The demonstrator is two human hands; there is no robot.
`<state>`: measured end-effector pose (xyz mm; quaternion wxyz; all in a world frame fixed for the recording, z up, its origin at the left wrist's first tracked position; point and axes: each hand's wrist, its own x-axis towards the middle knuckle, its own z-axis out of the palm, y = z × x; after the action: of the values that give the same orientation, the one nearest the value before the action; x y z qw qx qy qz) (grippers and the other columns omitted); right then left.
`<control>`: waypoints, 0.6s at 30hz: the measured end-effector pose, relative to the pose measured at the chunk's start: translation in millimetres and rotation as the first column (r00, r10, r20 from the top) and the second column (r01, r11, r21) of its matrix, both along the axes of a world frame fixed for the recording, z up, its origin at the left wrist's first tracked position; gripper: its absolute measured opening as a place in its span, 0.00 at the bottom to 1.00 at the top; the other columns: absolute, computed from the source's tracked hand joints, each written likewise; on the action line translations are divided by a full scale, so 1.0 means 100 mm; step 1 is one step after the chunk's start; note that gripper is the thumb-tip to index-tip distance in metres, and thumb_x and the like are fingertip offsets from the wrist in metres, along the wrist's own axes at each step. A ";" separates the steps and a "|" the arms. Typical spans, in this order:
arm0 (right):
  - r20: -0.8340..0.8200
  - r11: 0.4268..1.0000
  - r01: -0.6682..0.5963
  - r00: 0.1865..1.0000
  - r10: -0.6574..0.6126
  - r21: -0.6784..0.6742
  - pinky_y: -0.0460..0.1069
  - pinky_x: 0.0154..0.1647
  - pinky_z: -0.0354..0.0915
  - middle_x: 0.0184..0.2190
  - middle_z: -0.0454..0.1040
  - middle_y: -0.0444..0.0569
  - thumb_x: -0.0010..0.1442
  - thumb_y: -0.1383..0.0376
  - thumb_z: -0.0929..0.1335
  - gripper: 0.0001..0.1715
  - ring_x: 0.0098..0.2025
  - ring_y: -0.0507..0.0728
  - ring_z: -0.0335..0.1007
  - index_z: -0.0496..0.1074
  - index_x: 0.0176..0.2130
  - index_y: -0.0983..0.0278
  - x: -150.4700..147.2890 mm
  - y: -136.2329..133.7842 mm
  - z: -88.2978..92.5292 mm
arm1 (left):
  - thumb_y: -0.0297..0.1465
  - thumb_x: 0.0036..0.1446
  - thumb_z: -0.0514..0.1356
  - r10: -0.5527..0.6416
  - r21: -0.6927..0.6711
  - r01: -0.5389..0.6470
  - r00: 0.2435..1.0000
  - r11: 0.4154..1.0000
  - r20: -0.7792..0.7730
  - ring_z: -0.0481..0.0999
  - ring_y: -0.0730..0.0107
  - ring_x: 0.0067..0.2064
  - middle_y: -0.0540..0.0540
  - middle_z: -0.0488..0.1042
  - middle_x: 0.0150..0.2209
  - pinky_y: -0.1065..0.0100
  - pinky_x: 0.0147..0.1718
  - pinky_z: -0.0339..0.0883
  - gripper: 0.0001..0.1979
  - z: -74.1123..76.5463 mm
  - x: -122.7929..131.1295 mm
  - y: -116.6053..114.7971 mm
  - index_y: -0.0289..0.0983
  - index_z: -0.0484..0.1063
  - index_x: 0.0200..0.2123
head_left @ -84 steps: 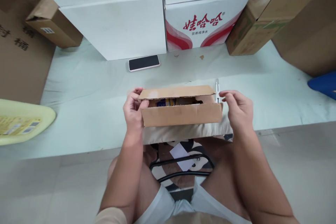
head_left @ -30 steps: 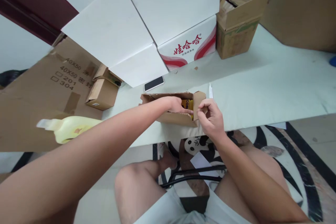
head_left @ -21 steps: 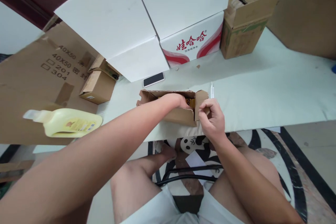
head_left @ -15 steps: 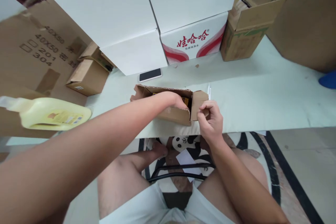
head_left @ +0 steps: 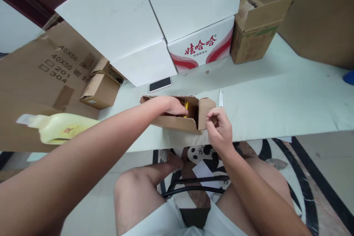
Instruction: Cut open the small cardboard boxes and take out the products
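Note:
An open cardboard box [head_left: 179,123] lies near the front edge of the cloth-covered table. My left hand [head_left: 176,106] reaches in over its near side, fingers closed on a yellow pack [head_left: 186,107] with dark lettering; most of the pack is hidden by the hand and the box walls. At the box's right end, my right hand [head_left: 219,127] is closed with thumb and fingers gripping the raised end flap [head_left: 206,108]. Just beyond that hand lies a slim white tool [head_left: 221,97], possibly a cutter.
A phone [head_left: 160,84] lies behind the box. White cartons [head_left: 201,49] stand along the back, with an open brown box [head_left: 249,42] to their right. On the left are a yellow bottle [head_left: 66,127], a small carton [head_left: 101,90] and a large cardboard sheet [head_left: 33,92].
My left hand has risen a little within the box, and more of the yellow pack shows. My right hand stays at the flap. The view has shifted slightly.

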<state>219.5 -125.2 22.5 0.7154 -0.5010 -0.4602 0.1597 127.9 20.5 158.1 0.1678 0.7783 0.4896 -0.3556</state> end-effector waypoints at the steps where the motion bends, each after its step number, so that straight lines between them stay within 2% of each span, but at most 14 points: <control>1: -0.005 1.000 -0.005 1.000 0.005 -0.002 0.47 0.27 0.55 0.32 0.65 0.42 0.63 0.75 0.63 0.10 0.28 0.49 0.59 0.68 0.37 0.61 -0.02 0.00 -0.01 | 0.51 0.50 0.60 0.053 0.005 -0.053 0.998 0.999 -0.042 0.80 0.48 0.38 0.38 0.80 0.31 0.57 0.39 0.71 0.22 0.07 -0.05 -0.01 0.39 0.82 0.32; 3: -0.013 1.000 -0.017 1.000 0.017 -0.011 0.47 0.27 0.55 0.32 0.66 0.42 0.63 0.75 0.64 0.09 0.28 0.49 0.60 0.68 0.37 0.61 -0.06 0.01 -0.02 | 0.53 0.51 0.59 0.139 0.006 -0.139 0.987 0.990 -0.077 0.78 0.53 0.33 0.39 0.79 0.30 0.59 0.33 0.68 0.24 0.18 -0.15 -0.02 0.38 0.80 0.30; 5: -0.017 0.999 -0.027 1.000 0.027 -0.020 0.47 0.27 0.55 0.32 0.66 0.43 0.63 0.74 0.64 0.09 0.28 0.49 0.60 0.69 0.37 0.61 -0.09 0.02 -0.03 | 0.52 0.51 0.61 0.204 -0.006 -0.204 0.978 0.979 -0.045 0.77 0.58 0.31 0.40 0.79 0.32 0.62 0.31 0.66 0.23 0.27 -0.27 0.00 0.37 0.78 0.29; 10: -0.017 0.999 -0.017 1.000 0.016 -0.042 0.47 0.26 0.55 0.31 0.66 0.42 0.62 0.73 0.64 0.08 0.27 0.49 0.59 0.69 0.36 0.61 -0.11 0.03 -0.04 | 0.46 0.48 0.65 0.359 -0.029 -0.358 0.930 0.933 0.076 0.78 0.61 0.34 0.40 0.79 0.36 0.67 0.30 0.68 0.18 0.39 -0.76 0.21 0.37 0.77 0.34; 14: 0.005 0.999 0.003 1.000 -0.003 -0.047 0.47 0.28 0.57 0.32 0.67 0.42 0.62 0.73 0.64 0.09 0.27 0.49 0.59 0.70 0.37 0.61 -0.11 0.02 -0.04 | 0.41 0.49 0.64 0.369 0.001 -0.371 0.923 0.929 0.110 0.80 0.60 0.35 0.42 0.79 0.32 0.65 0.36 0.73 0.15 0.42 -1.07 0.30 0.38 0.79 0.37; 16: 0.019 0.999 -0.005 1.000 0.006 -0.050 0.48 0.29 0.59 0.32 0.66 0.42 0.63 0.73 0.64 0.09 0.27 0.49 0.59 0.70 0.38 0.60 -0.11 0.01 -0.04 | 0.46 0.53 0.61 0.358 0.039 -0.367 0.923 0.930 0.143 0.81 0.56 0.38 0.41 0.81 0.33 0.62 0.37 0.74 0.19 0.38 -1.07 0.26 0.39 0.80 0.40; 18: 0.030 0.999 -0.021 0.999 0.022 -0.038 0.49 0.33 0.63 0.34 0.67 0.44 0.64 0.71 0.65 0.07 0.31 0.51 0.63 0.70 0.40 0.59 -0.13 0.01 -0.07 | 0.54 0.53 0.58 0.315 0.097 -0.330 0.939 0.939 0.141 0.82 0.49 0.44 0.38 0.82 0.39 0.59 0.40 0.75 0.28 0.30 -0.98 0.19 0.38 0.81 0.44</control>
<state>206.3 -124.4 15.8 0.6969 -0.5116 -0.4735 0.1684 30.4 39.5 188.6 0.2068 0.7166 0.6196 -0.2446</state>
